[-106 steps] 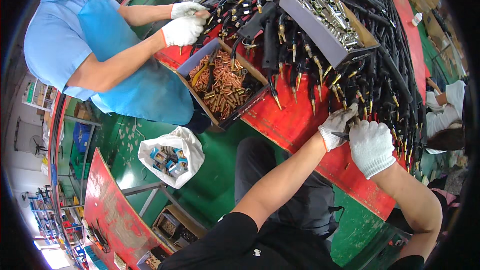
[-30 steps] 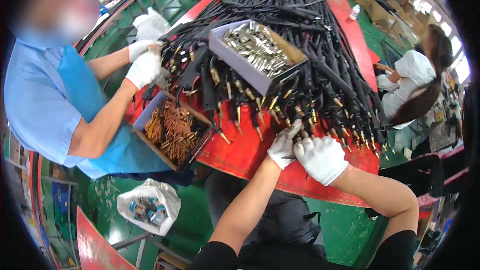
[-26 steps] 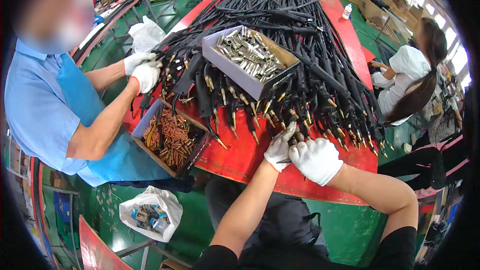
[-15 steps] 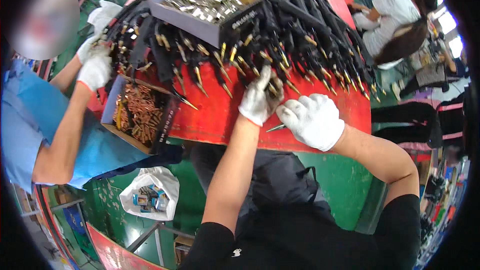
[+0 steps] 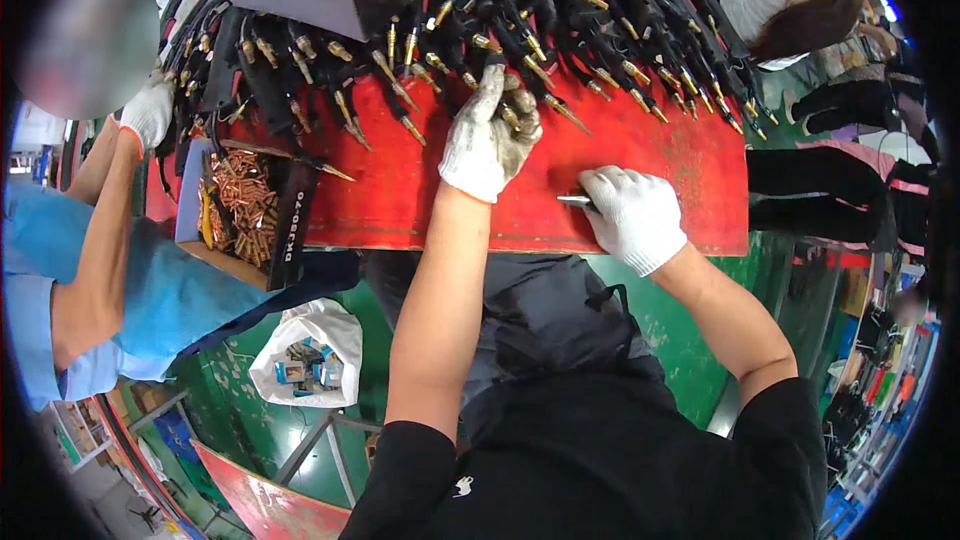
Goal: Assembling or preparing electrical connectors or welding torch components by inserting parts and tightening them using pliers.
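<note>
The left hand (image 5: 492,135) grasps a brass cable end (image 5: 511,118) over the middle part of the red table (image 5: 690,175). The right hand (image 5: 632,215), close to the front edge, is closed around a metal tool (image 5: 574,200). One box (image 5: 285,258) of copper parts stands near the front left corner.

Floor (image 5: 680,325): green (pale scuffs)
Workbench (image 5: 690,195): red top
Second bench (image 5: 270,502): red, lower left
Shelving (image 5: 885,420): crowded, right
Light (image 5: 884,6): white, upper right
</note>
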`<state>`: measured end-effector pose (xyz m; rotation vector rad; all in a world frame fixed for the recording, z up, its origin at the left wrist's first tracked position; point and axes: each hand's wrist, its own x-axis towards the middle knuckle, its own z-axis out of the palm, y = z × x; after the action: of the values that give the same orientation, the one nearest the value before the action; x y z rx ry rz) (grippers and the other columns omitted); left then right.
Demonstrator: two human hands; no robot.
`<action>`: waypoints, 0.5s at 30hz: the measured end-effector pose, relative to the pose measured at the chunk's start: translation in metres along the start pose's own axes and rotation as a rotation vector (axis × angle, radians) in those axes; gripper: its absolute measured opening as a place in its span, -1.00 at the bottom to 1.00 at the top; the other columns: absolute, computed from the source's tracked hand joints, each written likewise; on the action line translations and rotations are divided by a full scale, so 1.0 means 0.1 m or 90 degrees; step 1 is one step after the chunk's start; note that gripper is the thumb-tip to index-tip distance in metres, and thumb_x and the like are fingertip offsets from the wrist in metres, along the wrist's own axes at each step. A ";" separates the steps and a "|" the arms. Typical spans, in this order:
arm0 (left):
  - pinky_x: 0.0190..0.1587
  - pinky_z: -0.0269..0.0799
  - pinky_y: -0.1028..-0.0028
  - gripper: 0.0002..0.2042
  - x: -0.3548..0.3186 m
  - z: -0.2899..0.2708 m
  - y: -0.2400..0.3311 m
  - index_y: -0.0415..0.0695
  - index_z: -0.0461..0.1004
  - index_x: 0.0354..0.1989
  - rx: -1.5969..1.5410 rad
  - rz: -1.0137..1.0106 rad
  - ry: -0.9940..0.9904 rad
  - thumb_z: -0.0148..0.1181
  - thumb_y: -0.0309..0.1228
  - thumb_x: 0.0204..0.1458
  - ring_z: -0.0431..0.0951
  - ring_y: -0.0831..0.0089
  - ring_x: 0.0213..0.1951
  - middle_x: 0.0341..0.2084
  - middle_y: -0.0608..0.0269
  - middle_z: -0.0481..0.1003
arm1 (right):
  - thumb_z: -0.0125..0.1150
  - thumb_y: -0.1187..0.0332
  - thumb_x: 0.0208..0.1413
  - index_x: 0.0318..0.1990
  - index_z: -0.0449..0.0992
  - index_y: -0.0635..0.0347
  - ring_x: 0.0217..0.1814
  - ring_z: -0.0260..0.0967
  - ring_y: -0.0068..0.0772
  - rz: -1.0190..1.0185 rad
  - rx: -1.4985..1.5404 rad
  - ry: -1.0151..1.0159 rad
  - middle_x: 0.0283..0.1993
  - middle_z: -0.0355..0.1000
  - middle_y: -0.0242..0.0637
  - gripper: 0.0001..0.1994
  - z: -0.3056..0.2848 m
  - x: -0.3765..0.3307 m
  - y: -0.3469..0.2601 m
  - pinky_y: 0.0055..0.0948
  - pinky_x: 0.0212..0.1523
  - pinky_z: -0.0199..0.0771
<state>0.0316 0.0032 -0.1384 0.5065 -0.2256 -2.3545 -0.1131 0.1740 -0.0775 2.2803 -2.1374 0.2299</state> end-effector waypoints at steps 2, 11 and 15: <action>-0.35 0.48 0.39 -0.77 -0.02 0.05 0.00 -0.01 0.54 -0.27 0.004 0.025 0.043 0.28 -0.11 0.23 0.54 0.40 -0.45 -0.49 0.33 0.56 | 0.35 0.29 0.01 -0.11 0.55 0.10 -0.31 0.56 -0.22 -0.039 0.059 0.019 -0.29 0.54 -0.25 -0.73 -0.04 -0.01 0.03 -0.22 -0.37 0.53; -0.33 0.51 0.36 -0.76 0.04 -0.05 0.02 -0.06 0.58 -0.21 -0.004 0.014 0.012 0.17 -0.15 0.30 0.57 0.38 -0.44 -0.45 0.28 0.60 | 0.34 0.46 0.13 -0.04 0.51 0.26 -0.33 0.41 -0.42 0.273 0.447 0.247 -0.30 0.46 -0.22 -0.74 0.07 -0.21 0.41 -0.44 -0.23 0.48; -0.31 0.51 0.37 -0.70 0.01 -0.08 0.04 -0.09 0.59 -0.19 0.008 0.008 -0.009 0.12 -0.10 0.32 0.58 0.38 -0.42 -0.40 0.25 0.62 | 0.34 0.45 0.14 -0.06 0.51 0.27 -0.32 0.37 -0.47 0.226 0.368 0.256 -0.28 0.45 -0.22 -0.76 0.04 -0.27 0.45 -0.48 -0.23 0.44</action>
<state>0.0370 -0.0006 -0.1442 0.4936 -0.2486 -2.3467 -0.1592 0.1969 -0.0890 1.7915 -2.4331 1.3356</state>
